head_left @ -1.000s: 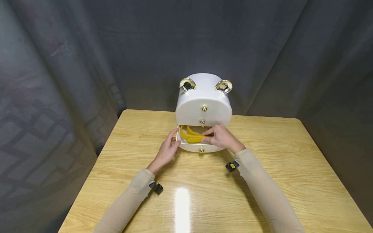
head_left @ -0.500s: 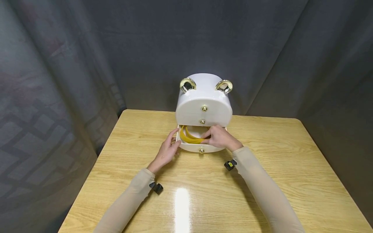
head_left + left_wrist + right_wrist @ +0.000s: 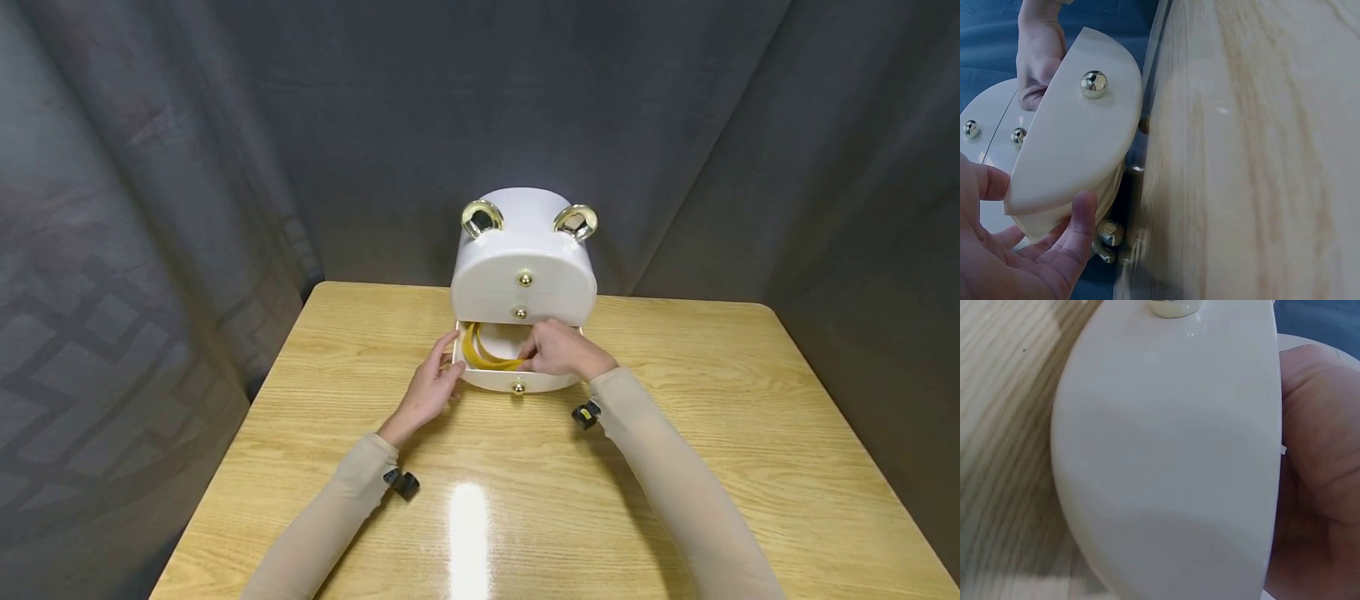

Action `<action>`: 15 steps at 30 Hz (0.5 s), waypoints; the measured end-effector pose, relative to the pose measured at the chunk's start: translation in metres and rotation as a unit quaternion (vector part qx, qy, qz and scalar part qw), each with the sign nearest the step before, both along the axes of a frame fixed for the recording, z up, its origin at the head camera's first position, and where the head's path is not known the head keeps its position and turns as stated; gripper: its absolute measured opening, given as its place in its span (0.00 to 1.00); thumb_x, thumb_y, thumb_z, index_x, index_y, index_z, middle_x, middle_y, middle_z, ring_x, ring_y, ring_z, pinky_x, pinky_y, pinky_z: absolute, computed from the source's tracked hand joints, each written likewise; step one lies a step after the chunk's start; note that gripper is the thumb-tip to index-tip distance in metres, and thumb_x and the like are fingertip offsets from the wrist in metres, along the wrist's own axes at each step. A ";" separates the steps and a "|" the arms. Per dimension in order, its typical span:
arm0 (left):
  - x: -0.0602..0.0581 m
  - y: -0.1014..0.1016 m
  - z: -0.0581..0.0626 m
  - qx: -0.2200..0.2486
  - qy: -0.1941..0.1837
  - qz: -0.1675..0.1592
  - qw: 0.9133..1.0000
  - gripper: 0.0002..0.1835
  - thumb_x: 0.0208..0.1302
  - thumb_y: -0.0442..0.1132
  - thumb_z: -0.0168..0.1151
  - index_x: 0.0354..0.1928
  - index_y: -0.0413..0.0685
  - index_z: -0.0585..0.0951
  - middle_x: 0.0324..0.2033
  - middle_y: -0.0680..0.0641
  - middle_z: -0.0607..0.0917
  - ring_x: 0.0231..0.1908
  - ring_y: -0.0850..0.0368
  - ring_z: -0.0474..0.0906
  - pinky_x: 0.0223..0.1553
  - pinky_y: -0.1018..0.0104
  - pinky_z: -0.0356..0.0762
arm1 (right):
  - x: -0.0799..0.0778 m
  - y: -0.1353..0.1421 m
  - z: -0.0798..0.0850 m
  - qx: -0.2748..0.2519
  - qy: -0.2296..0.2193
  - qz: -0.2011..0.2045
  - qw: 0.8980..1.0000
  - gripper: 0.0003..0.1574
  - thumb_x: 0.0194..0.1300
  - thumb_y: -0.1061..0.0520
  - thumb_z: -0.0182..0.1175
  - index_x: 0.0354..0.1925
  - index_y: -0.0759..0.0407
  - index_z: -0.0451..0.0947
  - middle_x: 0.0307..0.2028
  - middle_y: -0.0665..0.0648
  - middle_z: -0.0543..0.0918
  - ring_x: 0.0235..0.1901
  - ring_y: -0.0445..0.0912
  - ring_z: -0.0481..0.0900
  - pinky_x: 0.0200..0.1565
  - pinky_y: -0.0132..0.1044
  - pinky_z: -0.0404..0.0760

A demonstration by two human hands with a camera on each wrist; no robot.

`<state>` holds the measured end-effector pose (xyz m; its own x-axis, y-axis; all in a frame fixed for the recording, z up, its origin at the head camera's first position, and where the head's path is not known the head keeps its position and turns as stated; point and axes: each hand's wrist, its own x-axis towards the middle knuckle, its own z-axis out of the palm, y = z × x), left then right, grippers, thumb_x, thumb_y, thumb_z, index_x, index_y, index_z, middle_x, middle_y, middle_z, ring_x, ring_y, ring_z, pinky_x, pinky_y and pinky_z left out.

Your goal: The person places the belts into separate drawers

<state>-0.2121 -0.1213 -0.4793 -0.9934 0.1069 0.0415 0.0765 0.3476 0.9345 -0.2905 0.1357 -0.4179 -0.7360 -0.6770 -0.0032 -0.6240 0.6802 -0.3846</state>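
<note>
A white rounded cabinet [image 3: 525, 237] with two gold ring-shaped ears stands on the table. Its bottom drawer [image 3: 480, 381] is pulled out, and inside lies a curved yellow band [image 3: 480, 358], bent along the drawer's left and front walls. My left hand [image 3: 427, 392] holds the drawer's left front corner; in the left wrist view, thumb and fingers [image 3: 1082, 219] lie on either side of it. My right hand [image 3: 558, 350] reaches into the drawer from the right and pinches the yellow band's right end. The drawer front hides those fingertips in the right wrist view.
A gold knob [image 3: 519, 388] sits on the drawer front, with two more on the cabinet face above. The wooden table [image 3: 750, 433] extends around the cabinet. Dark grey curtains [image 3: 390, 125] hang behind and at both sides.
My right hand has moved slightly left and deeper into the drawer. The yellow band's loops have come together and now stand along the walls. My left hand has stayed at the drawer corner.
</note>
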 end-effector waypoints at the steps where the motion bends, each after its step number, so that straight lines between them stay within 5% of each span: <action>1: 0.000 0.000 0.000 0.000 0.001 0.000 1.000 0.33 0.80 0.43 0.52 0.83 0.64 0.59 0.67 0.35 0.82 0.31 0.46 0.86 0.35 0.57 0.88 | 0.000 -0.001 0.001 0.004 -0.002 0.000 1.000 0.04 0.58 0.55 0.78 0.35 0.47 0.96 0.32 0.47 0.94 0.26 0.36 0.81 0.32 0.33 0.82; 7: 0.000 0.000 0.000 0.003 0.000 0.001 1.000 0.33 0.80 0.43 0.53 0.83 0.63 0.60 0.66 0.35 0.82 0.33 0.46 0.87 0.35 0.57 0.88 | -0.001 -0.002 0.004 0.010 -0.018 -0.004 1.000 0.04 0.57 0.57 0.77 0.32 0.46 0.95 0.29 0.45 0.93 0.27 0.35 0.81 0.33 0.32 0.82; 15: -0.001 0.000 -0.001 0.001 -0.001 0.001 1.000 0.32 0.80 0.43 0.53 0.83 0.63 0.62 0.66 0.35 0.81 0.37 0.46 0.88 0.36 0.58 0.88 | 0.001 0.001 0.002 -0.026 -0.062 -0.005 0.998 0.06 0.63 0.57 0.76 0.40 0.55 0.95 0.35 0.51 0.94 0.33 0.37 0.85 0.41 0.32 0.85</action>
<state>-0.2129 -0.1210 -0.4801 -0.9937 0.1048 0.0405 0.0747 0.3467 0.9350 -0.2896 0.1371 -0.4161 -0.7389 -0.6711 -0.0603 -0.5626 0.6637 -0.4930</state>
